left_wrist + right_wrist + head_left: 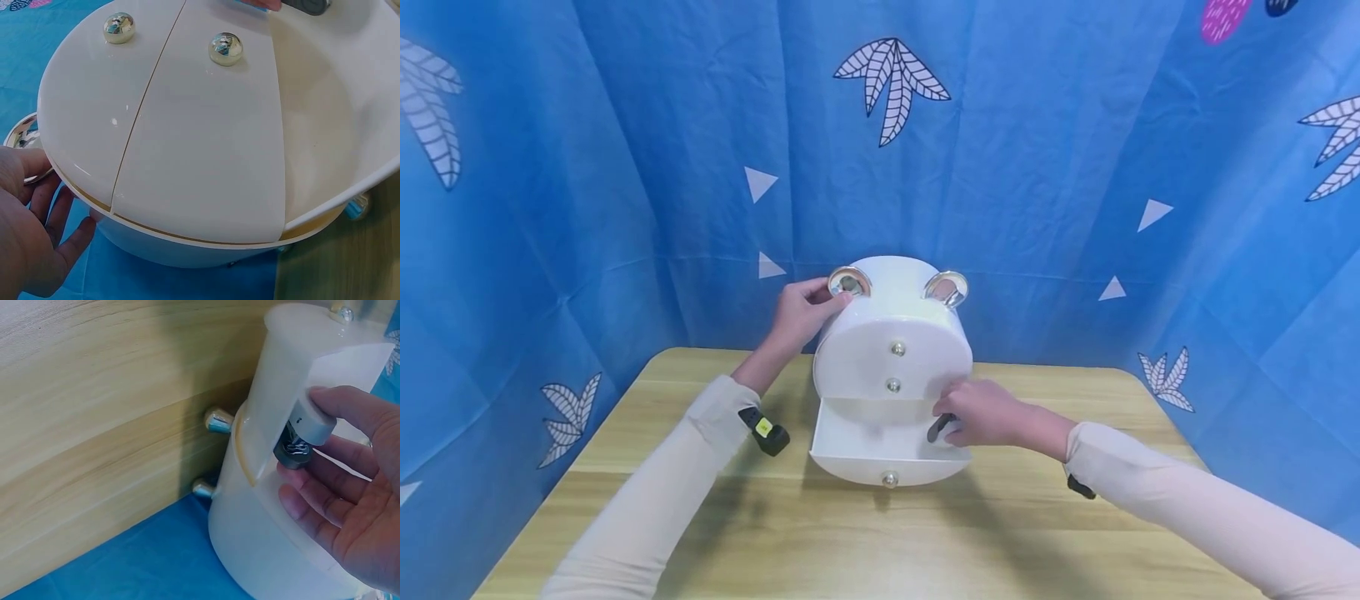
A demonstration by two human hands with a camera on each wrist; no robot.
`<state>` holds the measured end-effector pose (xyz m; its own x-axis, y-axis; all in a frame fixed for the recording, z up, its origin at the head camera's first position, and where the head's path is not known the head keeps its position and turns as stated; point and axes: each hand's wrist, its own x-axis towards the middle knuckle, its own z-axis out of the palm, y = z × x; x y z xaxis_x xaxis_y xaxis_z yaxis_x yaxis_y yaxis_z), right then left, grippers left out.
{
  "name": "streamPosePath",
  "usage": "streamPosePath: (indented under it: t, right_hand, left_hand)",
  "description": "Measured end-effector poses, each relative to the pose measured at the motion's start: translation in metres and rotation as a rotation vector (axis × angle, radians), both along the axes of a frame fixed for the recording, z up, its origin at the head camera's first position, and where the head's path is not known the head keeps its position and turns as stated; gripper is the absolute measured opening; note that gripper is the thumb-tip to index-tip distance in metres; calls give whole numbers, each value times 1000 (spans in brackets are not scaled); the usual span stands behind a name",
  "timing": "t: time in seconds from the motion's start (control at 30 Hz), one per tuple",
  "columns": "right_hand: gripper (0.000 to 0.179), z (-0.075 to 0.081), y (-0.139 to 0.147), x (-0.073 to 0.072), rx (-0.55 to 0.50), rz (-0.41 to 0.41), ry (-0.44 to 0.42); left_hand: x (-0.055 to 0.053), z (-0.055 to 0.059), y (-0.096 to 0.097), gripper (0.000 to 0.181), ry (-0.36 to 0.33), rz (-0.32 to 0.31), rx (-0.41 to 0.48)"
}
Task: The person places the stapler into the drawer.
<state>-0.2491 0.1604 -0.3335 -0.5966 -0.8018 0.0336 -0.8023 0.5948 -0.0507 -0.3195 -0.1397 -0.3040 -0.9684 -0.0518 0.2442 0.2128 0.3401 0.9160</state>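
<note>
A white rounded drawer box [891,287] with shiny ear-shaped pieces on top stands on the table, its bottom drawer [857,429] pulled out. My left hand [805,315] holds the box at its left ear [850,281], thumb at the ear's front and the other fingers toward the back and side. Over the right part of the drawer, my right hand [981,412] pinches a small object [312,422] with a light grey cap, a clear middle and a dark end. Its exact kind I cannot tell. The two upper drawer fronts [206,137] are closed.
Round shiny knobs [898,348] stick out from the drawer fronts, and short metallic feet [219,420] show on the box's side. The light wooden table [850,550] lies beneath. A blue patterned curtain [1037,167] hangs close behind and along both sides.
</note>
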Motion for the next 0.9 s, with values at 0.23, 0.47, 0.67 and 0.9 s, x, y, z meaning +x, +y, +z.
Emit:
streamPosePath:
  t: [0.23,0.47,0.67,0.9]
  right_hand:
    - [17,-12,-1,1,2,0,2]
    - [24,-14,-3,-1,17,2,45]
    - [28,-8,-2,-1,14,-6,59]
    - [28,9,19,0,-38,-77,-12]
  left_hand:
    - [3,-4,2,37,-23,6,-1]
    - [3,-3,3,38,-11,5,13]
    - [3,-3,3,40,-22,11,23]
    - [2,-1,1,41,-13,5,27]
